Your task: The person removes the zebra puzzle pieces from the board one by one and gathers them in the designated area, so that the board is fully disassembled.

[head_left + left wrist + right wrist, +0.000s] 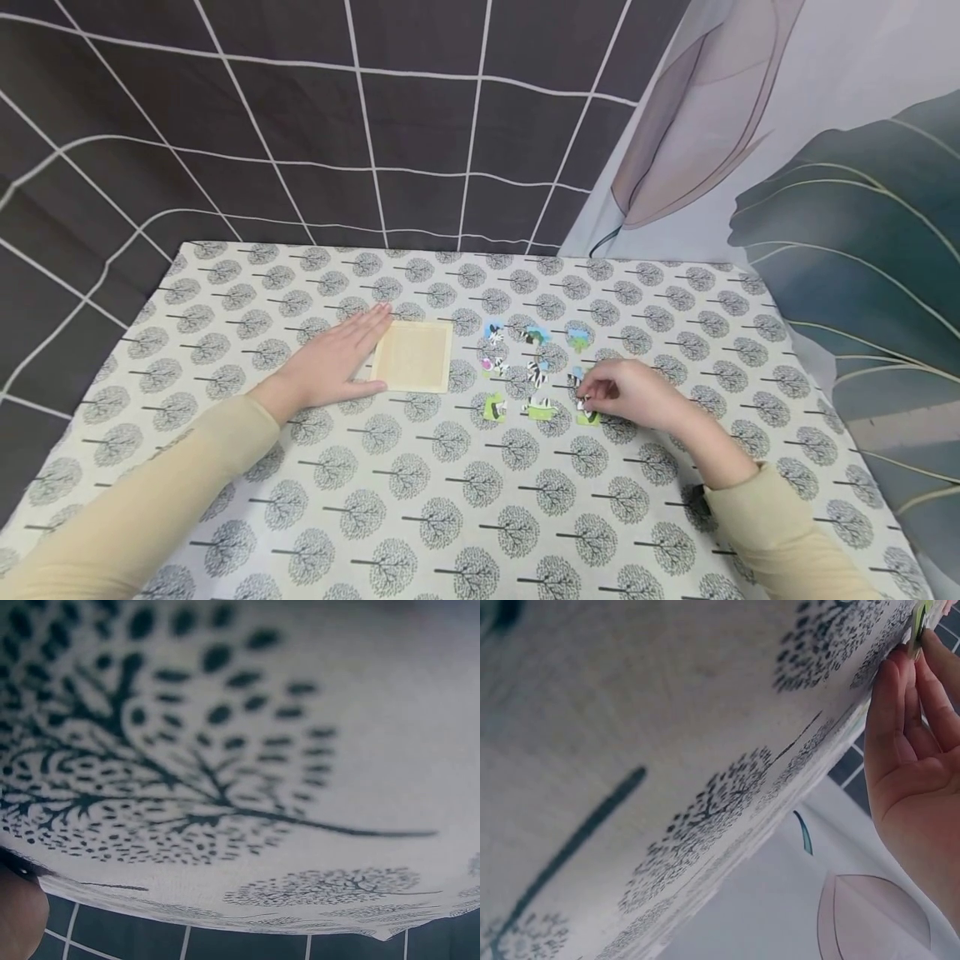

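A square, pale wooden puzzle tray [414, 357] lies on the cloth with nothing in it. My left hand [333, 358] rests at its left edge, fingers straight and thumb spread by the lower corner. To the right, my right hand [630, 396] pinches a green jigsaw piece [587, 417] between thumb and fingertips, at the near right of the laid-out pieces. In the right wrist view this piece [918, 630] stands on edge between the fingertips. Just beyond the hand is a blue and striped piece [575, 377], partly covered by the fingers.
Other jigsaw pieces lie apart in rows: a zebra-striped one [537, 373], a green one [494, 407], a blue one [492, 332] and a tree one [578, 338]. A tree-print cloth [465, 475] covers the table. Behind hangs a dark checked curtain [420, 125].
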Motion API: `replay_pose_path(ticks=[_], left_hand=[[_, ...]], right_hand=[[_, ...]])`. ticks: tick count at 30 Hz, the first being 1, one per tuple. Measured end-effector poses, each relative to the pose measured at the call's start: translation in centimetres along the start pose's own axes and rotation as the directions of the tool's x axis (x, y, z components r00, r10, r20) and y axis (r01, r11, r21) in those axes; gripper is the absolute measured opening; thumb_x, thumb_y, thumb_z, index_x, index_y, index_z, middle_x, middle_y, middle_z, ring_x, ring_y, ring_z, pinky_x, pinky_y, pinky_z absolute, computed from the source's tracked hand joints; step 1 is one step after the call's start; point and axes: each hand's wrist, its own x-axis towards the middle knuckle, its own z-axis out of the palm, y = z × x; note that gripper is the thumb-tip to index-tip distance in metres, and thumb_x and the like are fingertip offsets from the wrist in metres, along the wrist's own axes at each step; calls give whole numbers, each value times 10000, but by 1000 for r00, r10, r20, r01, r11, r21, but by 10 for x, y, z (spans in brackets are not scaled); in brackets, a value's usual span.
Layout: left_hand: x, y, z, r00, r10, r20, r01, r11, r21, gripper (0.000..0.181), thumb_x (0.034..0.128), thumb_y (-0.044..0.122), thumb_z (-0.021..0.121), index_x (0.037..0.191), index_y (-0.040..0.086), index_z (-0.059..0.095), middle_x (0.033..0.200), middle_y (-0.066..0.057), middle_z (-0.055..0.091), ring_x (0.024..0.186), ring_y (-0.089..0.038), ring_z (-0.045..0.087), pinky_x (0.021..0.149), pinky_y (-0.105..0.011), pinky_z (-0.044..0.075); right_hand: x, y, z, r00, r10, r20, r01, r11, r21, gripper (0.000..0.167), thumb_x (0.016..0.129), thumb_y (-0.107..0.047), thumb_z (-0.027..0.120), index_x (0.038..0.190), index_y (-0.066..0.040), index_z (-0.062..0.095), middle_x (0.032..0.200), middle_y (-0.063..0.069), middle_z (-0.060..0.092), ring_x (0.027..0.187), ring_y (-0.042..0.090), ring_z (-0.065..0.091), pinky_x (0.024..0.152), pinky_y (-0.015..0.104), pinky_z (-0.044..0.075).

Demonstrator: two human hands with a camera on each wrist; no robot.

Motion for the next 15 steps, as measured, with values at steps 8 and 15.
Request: replay_pose_path(ticks=[8, 15], left_hand=[[2, 0, 1, 1000, 1, 2, -1, 1000, -11, 1034, 1024, 650, 528, 1678, -47, 133, 1783, -197, 82, 1666, -375, 125, 1379, -497, 161], [1, 1, -2, 1000, -15, 22, 16, 999, -36, 1038, 1021, 672, 518, 1680, -38, 145, 1781, -195, 100, 1660, -384, 147, 1373, -514, 170]], right_hand=[[-1, -2, -1, 999, -22, -36, 20, 998, -55, 212, 832, -67, 868, 1024, -116, 794, 879, -71, 710, 807, 38, 631, 766, 223, 602], [-3, -3, 1, 995, -31, -91, 25, 998, -65, 176, 865, -55, 837, 1026, -102, 785, 915, -49, 735, 847, 83, 685, 818, 258, 651]])
